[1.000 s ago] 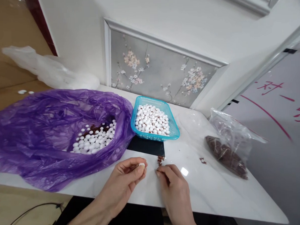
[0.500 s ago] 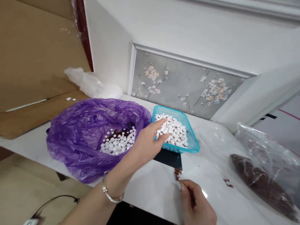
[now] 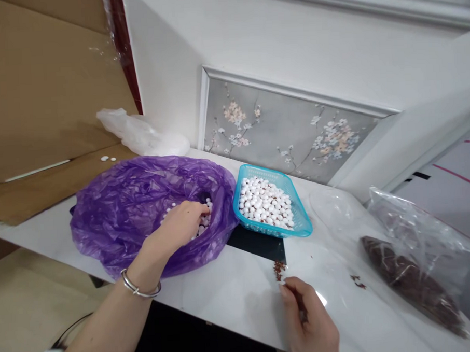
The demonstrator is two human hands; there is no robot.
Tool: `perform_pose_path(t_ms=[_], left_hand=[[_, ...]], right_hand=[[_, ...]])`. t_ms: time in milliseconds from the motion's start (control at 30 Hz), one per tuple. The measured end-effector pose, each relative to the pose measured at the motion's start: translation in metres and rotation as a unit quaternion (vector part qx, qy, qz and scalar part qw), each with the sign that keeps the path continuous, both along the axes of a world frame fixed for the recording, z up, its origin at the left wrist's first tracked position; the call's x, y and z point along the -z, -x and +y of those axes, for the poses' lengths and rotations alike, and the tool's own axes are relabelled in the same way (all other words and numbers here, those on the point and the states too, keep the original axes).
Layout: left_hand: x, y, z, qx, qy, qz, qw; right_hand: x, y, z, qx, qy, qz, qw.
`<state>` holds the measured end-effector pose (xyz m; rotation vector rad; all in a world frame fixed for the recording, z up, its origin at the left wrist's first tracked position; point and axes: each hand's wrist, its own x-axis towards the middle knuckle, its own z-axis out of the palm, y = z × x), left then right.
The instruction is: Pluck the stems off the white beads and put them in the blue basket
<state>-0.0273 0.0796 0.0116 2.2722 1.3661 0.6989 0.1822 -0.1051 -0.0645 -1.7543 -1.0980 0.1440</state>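
Note:
My left hand point(image 3: 182, 220), with a silver bangle at the wrist, reaches down into the purple plastic bag point(image 3: 111, 202). It is over the small white balls point(image 3: 202, 229) in the bag; most of its fingers are hidden, so I cannot tell if it grips one. My right hand point(image 3: 309, 315) is closed in a pinch at the table's front. A small white ball point(image 3: 283, 281) shows at its fingertips, beside a little pile of reddish-brown bits point(image 3: 279, 269). More white balls point(image 3: 265, 203), with brown specks among them, fill the blue plastic basket point(image 3: 301, 222) right of the bag.
A clear bag of dark brown material point(image 3: 415, 287) lies on the white table point(image 3: 232, 290) at right, near some loose brown bits point(image 3: 357, 281). A black flat piece point(image 3: 257, 242) sits before the basket. Cardboard point(image 3: 52, 90) and a white plastic bag point(image 3: 139, 133) stand at back left.
My left hand has moved left, from over the basket with fingers apart, down into the purple bag. The right hand keeps its pinch in nearly the same spot.

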Motion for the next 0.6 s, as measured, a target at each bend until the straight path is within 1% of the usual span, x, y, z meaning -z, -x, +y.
perform_pose_path(t_ms=[67, 133, 167, 200, 233, 267, 300, 367, 433, 467, 500, 533, 567, 600], left_hand=[[-0.003, -0.002, -0.001, -0.002, -0.006, -0.015, 1.000], [-0.007, -0.003, -0.005, -0.007, -0.018, -0.028, 0.999], [-0.010, -0.004, -0.009, -0.009, -0.013, -0.049, 0.999], [-0.011, -0.006, -0.015, -0.007, 0.006, -0.089, 0.996], [-0.012, -0.009, -0.021, -0.002, 0.044, -0.148, 0.988], [-0.011, -0.013, -0.029, 0.007, 0.101, -0.224, 0.969], [-0.010, -0.018, -0.038, 0.017, 0.174, -0.307, 0.935], [-0.004, -0.028, -0.056, 0.040, 0.325, -0.440, 0.836], [0.005, -0.039, -0.071, 0.051, 0.440, -0.513, 0.735], [0.009, -0.044, -0.077, 0.050, 0.480, -0.535, 0.694], [0.013, -0.048, -0.081, 0.047, 0.510, -0.549, 0.660], [0.017, -0.052, -0.085, 0.042, 0.533, -0.559, 0.634], [0.021, -0.055, -0.087, 0.037, 0.548, -0.566, 0.615], [0.024, -0.057, -0.089, 0.037, 0.558, -0.569, 0.604]], right_hand=[[-0.002, -0.001, -0.001, -0.015, -0.016, -0.001, 1.000], [-0.002, -0.002, -0.001, -0.014, -0.011, 0.008, 1.000], [-0.001, -0.003, -0.001, -0.011, -0.004, 0.018, 1.000], [0.000, -0.004, -0.001, -0.009, 0.002, 0.034, 0.999], [0.000, -0.004, -0.001, -0.011, 0.005, 0.054, 0.998], [0.000, -0.004, 0.000, -0.017, 0.004, 0.077, 0.997], [0.000, -0.003, 0.000, -0.024, -0.002, 0.100, 0.995], [-0.005, 0.001, 0.002, -0.037, -0.017, 0.147, 0.988], [-0.013, 0.008, 0.004, -0.050, -0.031, 0.192, 0.980], [-0.018, 0.011, 0.004, -0.060, -0.036, 0.216, 0.974], [-0.023, 0.014, 0.005, -0.074, -0.037, 0.238, 0.968], [-0.028, 0.016, 0.005, -0.090, -0.036, 0.256, 0.962], [-0.032, 0.018, 0.006, -0.107, -0.032, 0.270, 0.957], [-0.036, 0.019, 0.006, -0.123, -0.026, 0.278, 0.952]])
